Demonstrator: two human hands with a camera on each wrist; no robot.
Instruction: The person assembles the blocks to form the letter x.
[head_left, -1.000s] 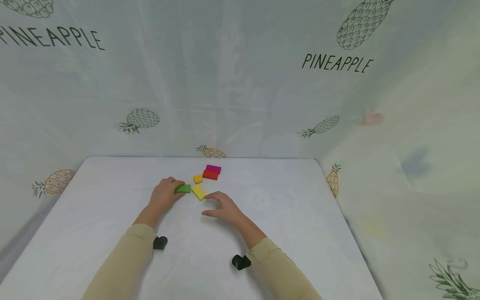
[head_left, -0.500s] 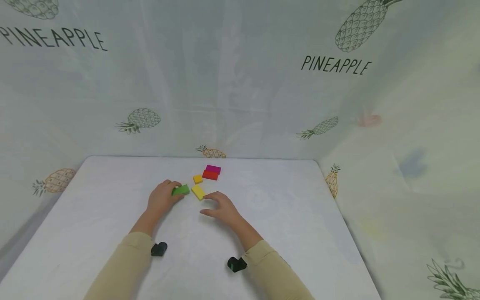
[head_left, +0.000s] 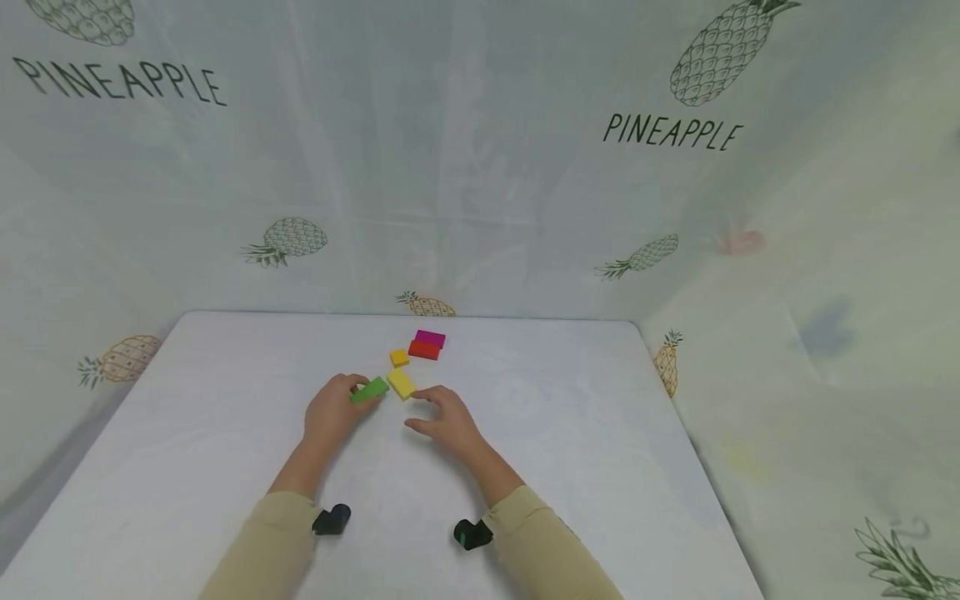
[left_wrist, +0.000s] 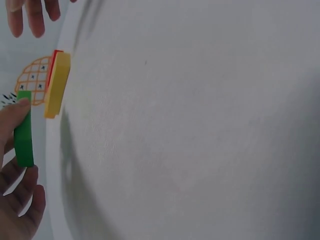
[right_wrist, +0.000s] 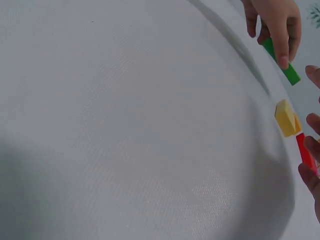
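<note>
A green block [head_left: 370, 390] is pinched between the thumb and fingers of my left hand [head_left: 330, 410], slanting up to the right. In the left wrist view the green block [left_wrist: 24, 129] stands lengthwise between the thumb and a fingertip. Just right of it in the head view lies a yellow block [head_left: 401, 384] on the white table. My right hand [head_left: 448, 422] holds nothing; its thumb and fingers are spread apart. One right fingertip is at the yellow block's near right corner; I cannot tell whether it touches.
Beyond the yellow block lie a small orange-yellow block [head_left: 399, 358], a red block [head_left: 424, 350] and a magenta block [head_left: 431, 338], the last two side by side. The white table [head_left: 570, 433] ends at a pineapple-printed curtain [head_left: 480, 167] behind.
My left hand has drawn the green block nearer to me and turned it from level to slanting. My right hand stays almost where it was, beside the yellow block.
</note>
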